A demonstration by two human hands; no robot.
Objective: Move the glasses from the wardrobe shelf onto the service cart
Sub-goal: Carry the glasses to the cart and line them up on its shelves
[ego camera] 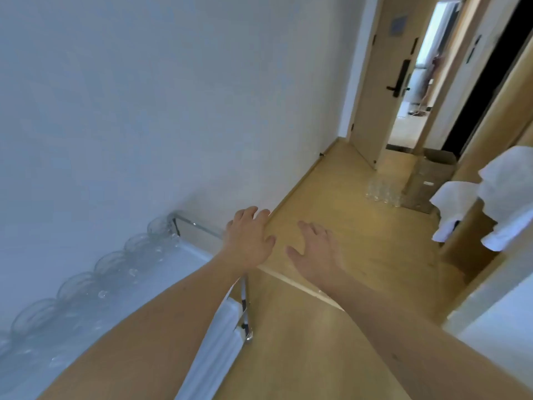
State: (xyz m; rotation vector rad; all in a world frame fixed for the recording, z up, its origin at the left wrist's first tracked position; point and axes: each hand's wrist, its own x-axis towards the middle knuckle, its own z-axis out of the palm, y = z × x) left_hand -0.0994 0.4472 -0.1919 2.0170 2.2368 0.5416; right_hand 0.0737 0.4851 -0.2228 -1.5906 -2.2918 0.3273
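Both hands, left (248, 241) and right (314, 252), are held out empty, fingers spread. A row of glasses (115, 264) is seen on the cart (199, 255) by the wall; more glasses (383, 192) stand on the floor. Likely fragile and slippery; best gripped round the body.

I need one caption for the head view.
Both open hands reach forward beside the cart holding a row of glasses.
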